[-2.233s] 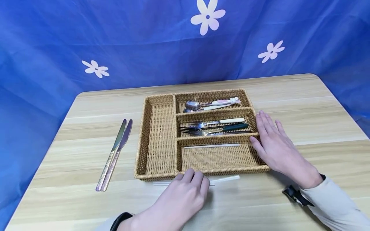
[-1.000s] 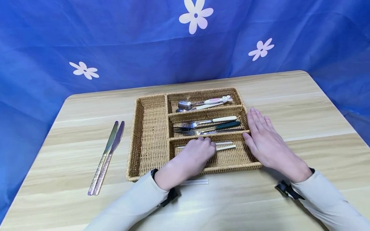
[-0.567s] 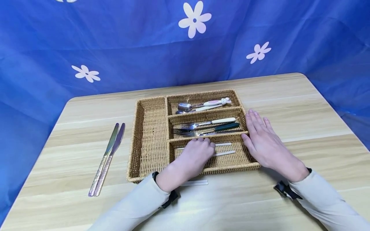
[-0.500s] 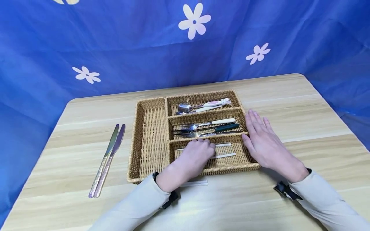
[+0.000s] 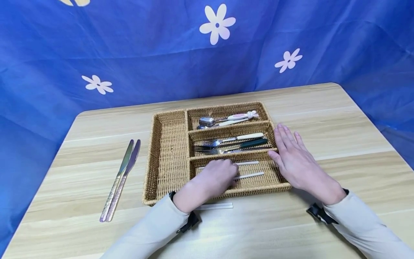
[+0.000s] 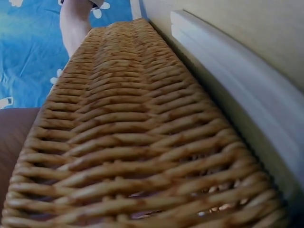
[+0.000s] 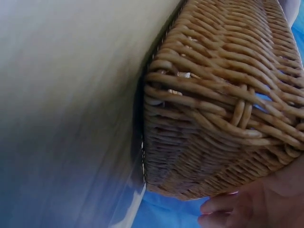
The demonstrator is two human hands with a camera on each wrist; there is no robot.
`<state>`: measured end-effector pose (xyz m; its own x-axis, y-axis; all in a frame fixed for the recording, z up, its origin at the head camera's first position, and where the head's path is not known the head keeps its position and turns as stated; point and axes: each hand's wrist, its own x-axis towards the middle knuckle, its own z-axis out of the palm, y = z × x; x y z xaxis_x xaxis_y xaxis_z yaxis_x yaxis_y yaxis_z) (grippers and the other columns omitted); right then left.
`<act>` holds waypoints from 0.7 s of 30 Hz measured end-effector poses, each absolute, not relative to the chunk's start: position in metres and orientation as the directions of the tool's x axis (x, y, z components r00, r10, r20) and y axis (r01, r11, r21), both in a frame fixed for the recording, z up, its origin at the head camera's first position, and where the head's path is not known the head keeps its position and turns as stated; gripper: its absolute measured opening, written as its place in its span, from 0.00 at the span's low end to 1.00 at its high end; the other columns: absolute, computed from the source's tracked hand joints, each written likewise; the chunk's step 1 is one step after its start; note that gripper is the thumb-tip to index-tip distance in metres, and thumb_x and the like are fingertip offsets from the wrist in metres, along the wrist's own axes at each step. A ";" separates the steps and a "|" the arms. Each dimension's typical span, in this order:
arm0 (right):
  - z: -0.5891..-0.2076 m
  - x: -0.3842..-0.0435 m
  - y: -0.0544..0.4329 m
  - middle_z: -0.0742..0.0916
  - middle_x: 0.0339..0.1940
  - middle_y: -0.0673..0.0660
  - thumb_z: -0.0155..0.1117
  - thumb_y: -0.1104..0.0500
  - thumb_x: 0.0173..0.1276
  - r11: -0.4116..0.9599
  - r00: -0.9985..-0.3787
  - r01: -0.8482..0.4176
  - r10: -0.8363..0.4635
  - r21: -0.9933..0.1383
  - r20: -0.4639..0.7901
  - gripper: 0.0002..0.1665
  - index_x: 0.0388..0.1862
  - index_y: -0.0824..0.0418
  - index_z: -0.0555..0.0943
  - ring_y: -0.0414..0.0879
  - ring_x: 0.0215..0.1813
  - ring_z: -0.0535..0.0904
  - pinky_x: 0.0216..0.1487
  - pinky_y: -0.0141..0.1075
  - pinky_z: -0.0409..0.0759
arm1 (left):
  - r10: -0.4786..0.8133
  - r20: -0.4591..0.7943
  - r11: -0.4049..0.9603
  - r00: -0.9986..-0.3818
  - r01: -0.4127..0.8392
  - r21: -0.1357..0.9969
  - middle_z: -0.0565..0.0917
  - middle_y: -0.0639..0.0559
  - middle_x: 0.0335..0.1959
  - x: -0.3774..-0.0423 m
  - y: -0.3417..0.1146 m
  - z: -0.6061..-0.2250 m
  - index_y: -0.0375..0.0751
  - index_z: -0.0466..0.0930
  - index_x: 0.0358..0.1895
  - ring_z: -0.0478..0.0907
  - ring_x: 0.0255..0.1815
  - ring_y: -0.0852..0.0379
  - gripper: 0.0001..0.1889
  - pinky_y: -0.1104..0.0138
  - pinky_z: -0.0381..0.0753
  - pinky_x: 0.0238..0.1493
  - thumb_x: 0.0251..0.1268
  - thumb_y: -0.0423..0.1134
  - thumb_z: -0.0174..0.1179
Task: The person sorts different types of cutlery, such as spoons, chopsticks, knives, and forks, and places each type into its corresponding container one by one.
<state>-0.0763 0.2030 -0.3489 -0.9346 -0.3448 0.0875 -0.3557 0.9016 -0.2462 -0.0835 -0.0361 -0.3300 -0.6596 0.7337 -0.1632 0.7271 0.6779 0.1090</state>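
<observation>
My left hand (image 5: 215, 178) reaches over the front rim of the wicker cutlery tray (image 5: 173, 154), into its front right compartment. A white chopstick (image 5: 250, 175) sticks out from under its bent fingers; whether they still pinch it is hidden. Behind lies another pale chopstick or pair (image 5: 247, 163), partly covered by the hand. My right hand (image 5: 297, 163) rests with straight fingers against the tray's right side, thumb at the rim. In the right wrist view its fingers (image 7: 228, 209) lie along the woven wall. More white chopsticks (image 6: 232, 71) lie on the table along the tray's front.
Spoons (image 5: 207, 121) fill part of the back right compartment, and several forks (image 5: 252, 143) the middle one. Two table knives (image 5: 124, 169) lie on the wooden table (image 5: 64, 194) left of the tray. A blue flowered cloth (image 5: 155, 54) hangs behind.
My left hand went from the chopsticks on the table into the front compartment with a chopstick, which came down there. It has since shifted slightly left while the chopstick stays put. The right hand stays.
</observation>
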 end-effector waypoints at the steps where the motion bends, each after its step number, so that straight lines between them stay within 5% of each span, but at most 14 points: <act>1: -0.349 -0.076 0.203 0.42 0.77 0.69 0.31 0.46 0.81 0.901 -0.936 -0.353 -0.343 -0.252 0.083 0.40 0.75 0.74 0.39 0.64 0.77 0.38 0.76 0.54 0.33 | 0.731 -0.165 0.681 -0.662 0.724 0.114 0.77 0.53 0.20 -0.083 -0.036 -0.329 0.41 0.78 0.27 0.73 0.20 0.61 0.10 0.75 0.77 0.23 0.59 0.42 0.67; 9: -0.348 -0.076 0.202 0.42 0.77 0.69 0.34 0.45 0.80 0.904 -0.938 -0.348 -0.335 -0.247 0.093 0.42 0.75 0.74 0.40 0.64 0.77 0.39 0.75 0.55 0.34 | 0.737 -0.125 0.669 -0.664 0.744 -0.005 0.79 0.49 0.24 -0.083 -0.037 -0.330 0.37 0.80 0.30 0.74 0.22 0.58 0.10 0.73 0.77 0.22 0.47 0.21 0.63; 15: -0.350 -0.076 0.202 0.44 0.77 0.69 0.35 0.43 0.79 0.904 -0.937 -0.348 -0.331 -0.250 0.109 0.43 0.75 0.75 0.41 0.64 0.77 0.40 0.76 0.56 0.36 | 0.742 -0.053 0.664 -0.668 0.744 -0.073 0.77 0.50 0.22 -0.080 -0.039 -0.332 0.37 0.80 0.30 0.72 0.20 0.59 0.13 0.74 0.75 0.19 0.39 0.19 0.63; 21: -0.349 -0.074 0.202 0.44 0.77 0.69 0.35 0.43 0.80 0.903 -0.938 -0.345 -0.327 -0.256 0.112 0.43 0.75 0.74 0.40 0.64 0.77 0.41 0.76 0.55 0.35 | 0.733 0.004 0.679 -0.680 0.732 -0.051 0.76 0.50 0.20 -0.079 -0.040 -0.334 0.36 0.79 0.27 0.71 0.19 0.58 0.11 0.74 0.74 0.18 0.41 0.18 0.60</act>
